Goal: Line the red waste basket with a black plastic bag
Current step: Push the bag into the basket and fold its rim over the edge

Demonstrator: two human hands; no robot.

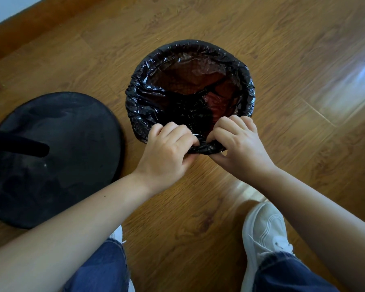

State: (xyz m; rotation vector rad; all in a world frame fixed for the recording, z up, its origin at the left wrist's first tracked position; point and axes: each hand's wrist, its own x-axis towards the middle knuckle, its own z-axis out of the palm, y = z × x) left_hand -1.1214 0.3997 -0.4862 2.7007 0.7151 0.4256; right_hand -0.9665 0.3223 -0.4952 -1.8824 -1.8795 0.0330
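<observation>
— Where is the red waste basket [200,81]?

— It stands on the wooden floor [282,60], just beside a round black base [57,157]. Its red mesh shows through the thin black plastic bag [148,98], which lines the inside and is folded down over the whole rim.

— And the hands?

— The left hand [169,152] and right hand [238,142] are both closed, fingers curled, pinching a twisted bunch of bag at the basket's near rim, almost touching each other. White shoes [266,226] and jeans [101,268] show below.
</observation>
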